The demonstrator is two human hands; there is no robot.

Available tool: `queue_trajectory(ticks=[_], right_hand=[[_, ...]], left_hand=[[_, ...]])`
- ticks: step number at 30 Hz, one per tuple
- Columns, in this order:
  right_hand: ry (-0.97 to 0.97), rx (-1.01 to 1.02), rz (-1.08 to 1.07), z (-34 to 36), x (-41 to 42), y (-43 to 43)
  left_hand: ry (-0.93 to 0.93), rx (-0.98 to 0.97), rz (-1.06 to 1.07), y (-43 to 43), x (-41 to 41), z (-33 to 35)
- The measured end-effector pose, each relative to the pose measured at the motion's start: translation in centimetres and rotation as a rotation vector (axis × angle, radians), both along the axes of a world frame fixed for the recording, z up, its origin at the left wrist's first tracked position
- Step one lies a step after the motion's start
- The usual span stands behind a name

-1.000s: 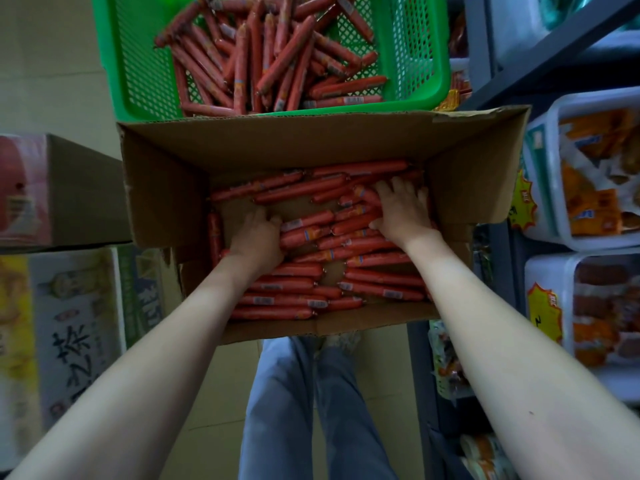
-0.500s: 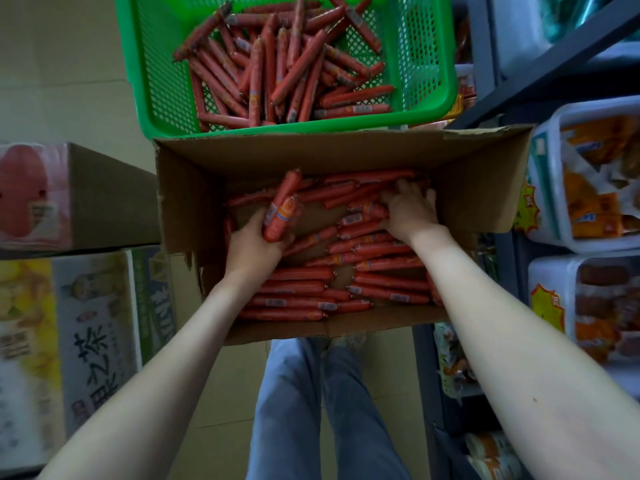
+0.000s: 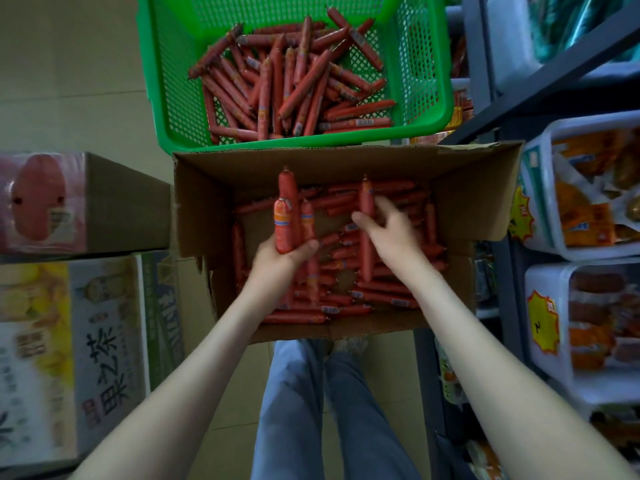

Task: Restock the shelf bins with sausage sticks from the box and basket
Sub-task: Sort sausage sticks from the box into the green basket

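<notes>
An open cardboard box [image 3: 471, 202] in front of me holds several red sausage sticks [image 3: 377, 292]. My left hand [image 3: 280, 258] grips a small bunch of sausage sticks [image 3: 287, 216] upright above the box's left side. My right hand [image 3: 388, 230] holds one long sausage stick [image 3: 366, 202] lifted over the pile; its fingers are blurred. Behind the box, a green plastic basket [image 3: 166, 98] carries a loose heap of more sausage sticks [image 3: 294, 84]. White shelf bins [image 3: 540, 209] with orange packs sit at the right.
Stacked cartons [image 3: 110, 209] stand to the left of the box. A dark metal shelf frame [image 3: 512, 292] runs down the right side, with a lower bin [image 3: 547, 327] of packs. My jeans-clad legs [image 3: 311, 410] stand on the tiled floor below the box.
My left hand rose out of the pile holding a bunch of sticks. My right hand left the far sticks and lifted one long stick. The view shifted, showing more of the basket.
</notes>
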State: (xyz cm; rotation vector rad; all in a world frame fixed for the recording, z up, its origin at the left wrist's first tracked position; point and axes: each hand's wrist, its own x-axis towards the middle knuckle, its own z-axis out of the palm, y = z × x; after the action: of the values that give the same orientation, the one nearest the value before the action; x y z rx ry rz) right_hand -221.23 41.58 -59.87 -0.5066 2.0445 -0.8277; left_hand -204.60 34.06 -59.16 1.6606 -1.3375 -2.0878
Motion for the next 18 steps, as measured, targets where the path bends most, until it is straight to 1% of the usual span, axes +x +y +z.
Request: queue_trajectory(ticks=[2,4,11,15,18], right_hand=[[-0.251,-0.044,-0.151,0.2,0.9,0.1],[-0.360,-0.061,-0.222,0.2,1.4,0.5],[-0.376,-0.072,-0.334,0.1,-0.7,3.3],[-0.385,-0.052,-0.311,-0.5,-2.3,5.0],[-0.449,-0.043,-0.270,-0.8,-2.6,5.7]], left_hand=[[0.059,0.204,0.020,0.7,-1.2,0.4],[0.096,0.350,-0.004,1.2,-2.5,0.5],[0.155,0.470,-0.117,3.1,-5.7,-0.9],[0.141,0.505,-0.147,3.8,-6.9,-1.5],[0.146,0.493,-0.158,3.9,-6.9,-1.6]])
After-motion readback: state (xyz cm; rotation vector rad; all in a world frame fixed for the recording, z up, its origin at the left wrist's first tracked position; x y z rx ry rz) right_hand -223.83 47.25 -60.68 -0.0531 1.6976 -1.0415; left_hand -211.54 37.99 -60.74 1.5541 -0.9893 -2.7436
